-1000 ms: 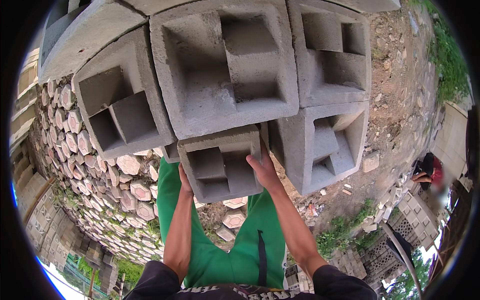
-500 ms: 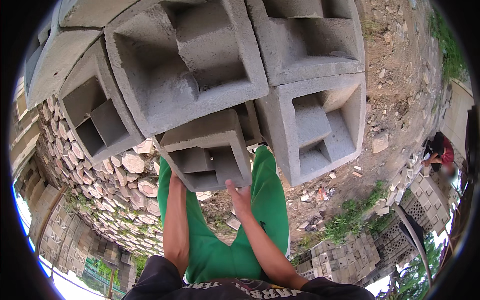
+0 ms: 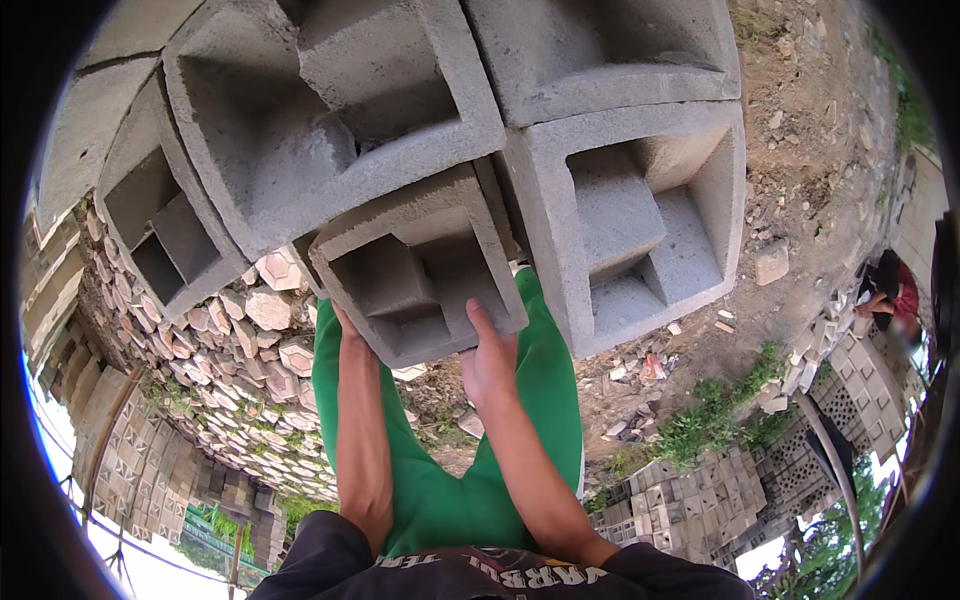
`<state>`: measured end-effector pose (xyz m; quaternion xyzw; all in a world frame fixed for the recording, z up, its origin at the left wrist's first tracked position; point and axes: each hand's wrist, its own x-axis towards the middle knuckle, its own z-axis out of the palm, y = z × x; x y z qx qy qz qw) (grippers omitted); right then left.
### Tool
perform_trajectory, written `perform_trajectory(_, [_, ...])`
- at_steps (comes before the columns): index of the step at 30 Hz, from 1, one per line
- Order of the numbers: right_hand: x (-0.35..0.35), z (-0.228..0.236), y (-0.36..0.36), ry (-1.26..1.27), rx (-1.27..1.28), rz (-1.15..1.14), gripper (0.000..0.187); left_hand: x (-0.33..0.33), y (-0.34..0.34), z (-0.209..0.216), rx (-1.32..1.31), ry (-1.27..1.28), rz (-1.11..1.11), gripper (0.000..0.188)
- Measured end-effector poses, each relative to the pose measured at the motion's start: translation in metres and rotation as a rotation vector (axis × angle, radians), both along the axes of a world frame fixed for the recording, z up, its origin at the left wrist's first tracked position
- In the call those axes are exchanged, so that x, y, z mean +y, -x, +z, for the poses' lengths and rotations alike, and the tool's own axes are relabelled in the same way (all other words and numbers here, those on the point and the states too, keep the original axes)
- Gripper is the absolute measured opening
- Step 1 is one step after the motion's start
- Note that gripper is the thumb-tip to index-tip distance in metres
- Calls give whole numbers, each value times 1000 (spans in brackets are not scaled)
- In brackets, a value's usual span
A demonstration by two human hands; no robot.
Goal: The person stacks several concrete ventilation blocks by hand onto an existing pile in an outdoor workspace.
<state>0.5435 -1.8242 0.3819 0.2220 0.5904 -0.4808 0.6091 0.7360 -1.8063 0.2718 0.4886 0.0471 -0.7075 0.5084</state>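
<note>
Between my hands is a grey hollow concrete block (image 3: 395, 280), a square shell with a stepped opening facing up, tilted a little. My left hand (image 3: 346, 322) presses on its lower left side, with most fingers hidden by the block. On its lower right corner my right hand (image 3: 489, 362) grips the rim, thumb over the edge and fingers underneath. Just above and partly over it sits a larger concrete block (image 3: 290, 215). Close on the right stands another large block (image 3: 555, 240). I cannot tell whether the held block touches them.
More large blocks (image 3: 600, 115) fill the top, and a narrower one (image 3: 168, 225) stands left. Piled hexagonal pavers (image 3: 268, 309) cover the left ground. Rubble and soil (image 3: 790, 200) lie right, with weeds (image 3: 715, 410), stacked blocks (image 3: 690, 500) and a crouching person (image 3: 888, 300) farther off.
The held block has come up nearer to me and looks larger, its opening turned more toward me. My right thumb now reaches farther over the rim. The view has shifted slightly.
</note>
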Motion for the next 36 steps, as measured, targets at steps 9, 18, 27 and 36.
perform_trajectory(9, [-14, -17, 11, 68, 65, 49, 62, -50, 25, 16, 6, -41, 16, 60])
perform_trajectory(18, [-21, -10, 10, 123, -11, 9, 59, -63, 22, 22, -118, -4, -42, 59])
perform_trajectory(27, [-8, -49, 30, 292, -398, -24, 64, -49, 47, 46, -171, -138, -152, 71])
perform_trajectory(36, [85, 28, 100, 388, -265, 1104, 81, 104, 138, 165, -484, -501, -891, 65])
